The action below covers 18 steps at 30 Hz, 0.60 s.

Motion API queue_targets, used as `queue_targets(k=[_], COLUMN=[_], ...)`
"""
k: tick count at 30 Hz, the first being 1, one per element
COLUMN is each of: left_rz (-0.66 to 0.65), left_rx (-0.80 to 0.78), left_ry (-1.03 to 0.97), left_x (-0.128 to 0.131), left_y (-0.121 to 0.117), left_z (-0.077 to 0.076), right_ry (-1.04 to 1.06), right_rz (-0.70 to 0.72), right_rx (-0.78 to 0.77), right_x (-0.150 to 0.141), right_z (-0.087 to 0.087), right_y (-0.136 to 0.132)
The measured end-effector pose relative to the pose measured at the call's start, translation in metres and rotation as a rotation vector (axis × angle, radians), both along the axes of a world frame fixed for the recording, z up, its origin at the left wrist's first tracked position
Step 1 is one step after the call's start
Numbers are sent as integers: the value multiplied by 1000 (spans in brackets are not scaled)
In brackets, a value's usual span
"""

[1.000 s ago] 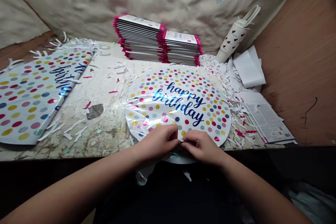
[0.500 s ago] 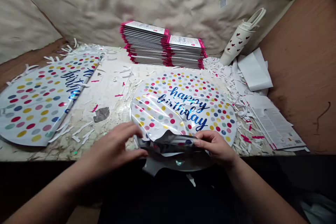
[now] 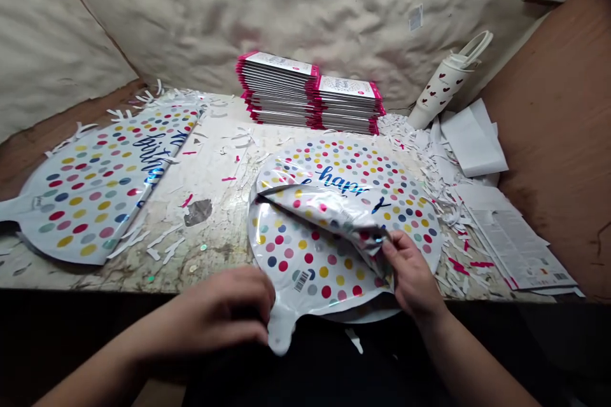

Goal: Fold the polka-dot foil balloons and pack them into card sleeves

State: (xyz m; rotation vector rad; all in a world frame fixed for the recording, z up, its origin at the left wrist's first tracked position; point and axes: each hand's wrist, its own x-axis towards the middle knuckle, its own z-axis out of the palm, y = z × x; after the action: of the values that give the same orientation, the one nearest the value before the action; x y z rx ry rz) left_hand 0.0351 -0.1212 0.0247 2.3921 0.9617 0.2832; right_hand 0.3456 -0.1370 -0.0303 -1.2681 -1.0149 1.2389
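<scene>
A flat foil balloon (image 3: 334, 159) with coloured dots and blue "happy birthday" lettering lies in front of me. My right hand (image 3: 413, 273) pinches its near edge, which is lifted and folded back so that part of the lettering is covered. Beneath the fold shows another dotted foil surface with a small barcode (image 3: 301, 281). A pale tail (image 3: 281, 331) sticks out toward me over the table edge. Right beside that tail is my left hand (image 3: 229, 308), slightly blurred, thumb and curled fingers apart; whether it touches the tail is unclear.
Another dotted foil balloon (image 3: 95, 191), folded over, lies at the left. Two stacks of pink-edged packets (image 3: 281, 92) stand by the wall. To the right are a white tumbler with hearts (image 3: 439, 89), white paper (image 3: 475, 140), printed sheets (image 3: 518, 241) and shredded paper strips (image 3: 424, 159).
My hands were together at the balloon's near edge. My right hand has since lifted and folded that edge back, while my left hand let go and moved left and down to the tail.
</scene>
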Motion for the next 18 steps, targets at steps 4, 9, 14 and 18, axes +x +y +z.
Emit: queue_targets(k=[4, 9, 14, 18], left_rz=[151, -210, -196, -195], left_rx=[335, 174, 77, 138], left_ry=[43, 236, 107, 142], left_x=[-7, -2, -4, -6], left_y=[38, 67, 69, 76], left_z=[-7, -42, -49, -42], right_ry=[-563, -1180, -1477, -1302], right_rz=[418, 426, 18, 321], right_rx=[356, 370, 61, 255], right_x=[-11, 6, 75, 111], right_z=[13, -7, -23, -15], right_y=[-27, -39, -20, -1])
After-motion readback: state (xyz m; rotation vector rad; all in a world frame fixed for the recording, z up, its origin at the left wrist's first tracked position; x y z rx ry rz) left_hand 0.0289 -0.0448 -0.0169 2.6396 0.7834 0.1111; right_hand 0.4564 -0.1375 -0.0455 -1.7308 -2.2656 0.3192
